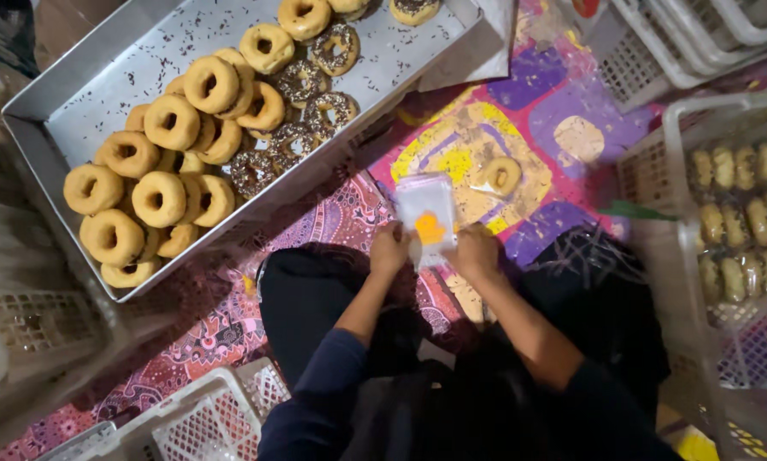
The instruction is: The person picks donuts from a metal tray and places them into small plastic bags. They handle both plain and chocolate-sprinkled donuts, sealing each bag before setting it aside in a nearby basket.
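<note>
A person sits on the floor, and both hands are busy with one small clear plastic bag point(426, 215) that has an orange mark on it. The left hand point(389, 248) pinches the bag's lower left edge, with the fingers curled in tight on the plastic. The right hand point(476, 252) grips the lower right edge the same way, fingers bent and closed on the bag. The two hands sit close side by side with the bag standing up between them, just above the person's dark lap. Just past the bag, one plain donut point(501, 175) lies alone on a colourful plastic mat point(563, 128) with pink, purple and yellow shapes. The donut is near the bag but not touching it. To the left there is a big metal tray point(102, 94), tilted across the floor. It holds a heap of plain golden donuts point(170, 162) bunched at one end, and some donuts with chocolate sprinkles point(315, 94) in the middle. Little sprinkles are scattered on the bare part of the tray. On the right stands a white plastic crate point(648, 171) with rows of wrapped donuts point(742, 213) inside, a bit blurry. More white crates point(204, 418) sit near the person's left arm and at the top right corner. The person wears dark blue sleeves.
</note>
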